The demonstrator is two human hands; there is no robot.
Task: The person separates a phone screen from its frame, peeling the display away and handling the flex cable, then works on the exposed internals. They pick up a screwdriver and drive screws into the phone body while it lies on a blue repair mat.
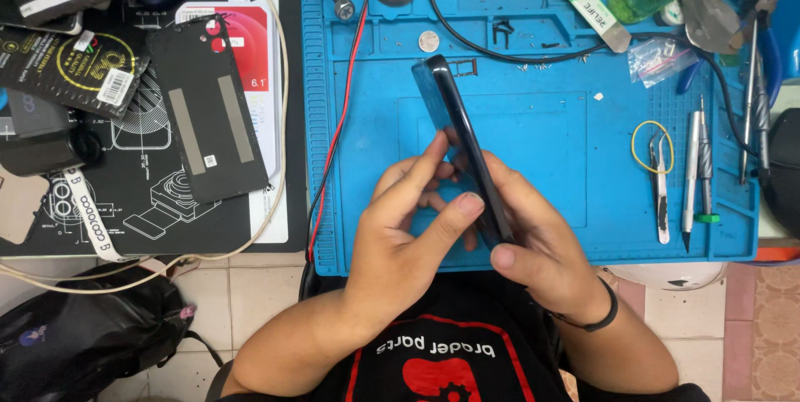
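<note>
Holding: a dark smartphone (463, 148) is gripped on edge between both hands, above a blue repair mat (533, 119) on the tabletop; its thin side is turned up toward the camera
Left hand: the left hand (408, 227) is closed round the phone's lower half; its thumb is pressed at the near edge and its fingers (433, 156) are laid along one face
Right hand: the right hand (533, 239) is wrapped on the opposite face; its thumb is seen near the bottom corner
Handling: the phone is judged light, stiff and slippery, with glass likely fragile; it is best taken by the long side edges, not the faces
Mat items: tweezers (661, 194), a yellow rubber band (652, 145) and a coin (428, 41) are laid apart from the hands
Left of mat: a detached dark back cover (208, 110) is rested on a printed black pad
</note>
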